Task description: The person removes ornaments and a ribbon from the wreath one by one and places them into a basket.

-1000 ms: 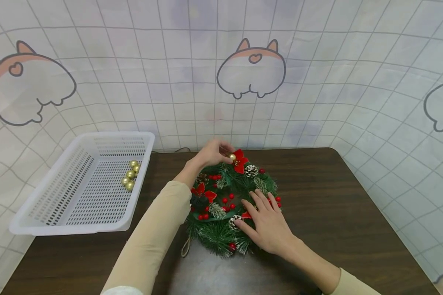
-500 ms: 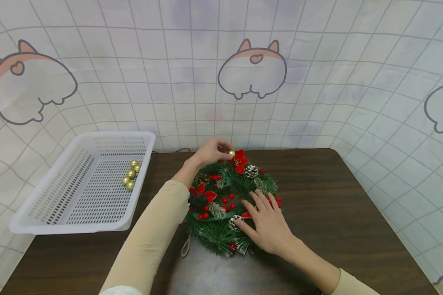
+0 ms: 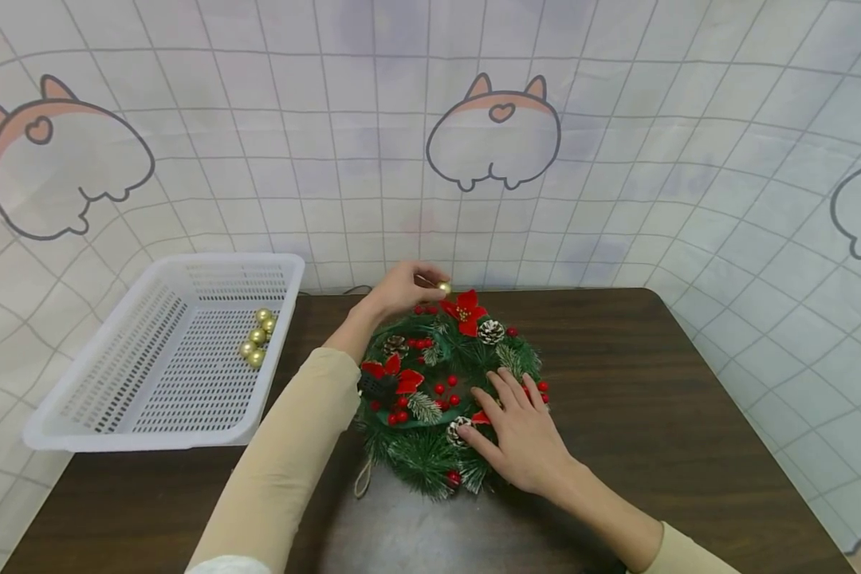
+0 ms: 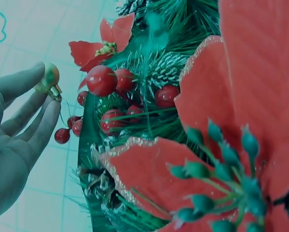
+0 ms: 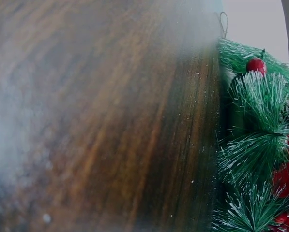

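Note:
A green Christmas wreath (image 3: 423,462) with red poinsettias, pine cones and red berries lies on the dark wooden table. Beyond its far edge, my left hand (image 3: 400,288) pinches a small gold bauble (image 3: 444,287) between thumb and fingertips. In the left wrist view the bauble (image 4: 51,75) shows a metal cap with a thin loop of string, beside a red poinsettia (image 4: 105,43) and berries. My right hand (image 3: 524,446) rests on the wreath's near right side with fingers spread. The right wrist view shows only the wreath's frosted needles (image 5: 260,101) and the table.
A white perforated basket (image 3: 50,426) stands at the left with several gold baubles (image 3: 257,336) near its right wall. A twine loop (image 3: 362,478) sticks out at the wreath's near left. A gridded cloth (image 3: 617,159) hangs behind the table (image 3: 653,414).
My left hand has drawn the gold bauble slightly back and left, away from the top poinsettia and past the wreath's far edge. My right hand has stayed in place.

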Tool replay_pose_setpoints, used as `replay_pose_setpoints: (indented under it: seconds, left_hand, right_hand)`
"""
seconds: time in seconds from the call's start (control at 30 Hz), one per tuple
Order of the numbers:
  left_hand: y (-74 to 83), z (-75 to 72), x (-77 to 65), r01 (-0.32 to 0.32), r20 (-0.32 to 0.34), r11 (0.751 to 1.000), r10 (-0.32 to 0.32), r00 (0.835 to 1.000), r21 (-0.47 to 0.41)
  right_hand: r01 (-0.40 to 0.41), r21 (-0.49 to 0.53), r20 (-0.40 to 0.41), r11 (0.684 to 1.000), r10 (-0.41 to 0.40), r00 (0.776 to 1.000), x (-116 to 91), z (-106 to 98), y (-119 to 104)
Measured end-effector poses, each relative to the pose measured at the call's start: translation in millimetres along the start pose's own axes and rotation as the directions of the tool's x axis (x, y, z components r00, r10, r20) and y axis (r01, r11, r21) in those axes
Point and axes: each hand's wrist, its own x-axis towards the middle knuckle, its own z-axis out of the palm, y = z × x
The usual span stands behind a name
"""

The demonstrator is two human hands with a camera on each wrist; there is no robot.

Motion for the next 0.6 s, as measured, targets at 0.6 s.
replay_pose_setpoints:
  seconds: [0.6]
  left_hand:
    - [-10.9, -16.5, -2.9, -0.006, -0.07, 1.0, 0.008, 0.998, 0.021]
  right_hand:
    - [0.003, -0.002, -0.001, 1.0, -0.003, 1.0, -0.4, -0.4, -0.6]
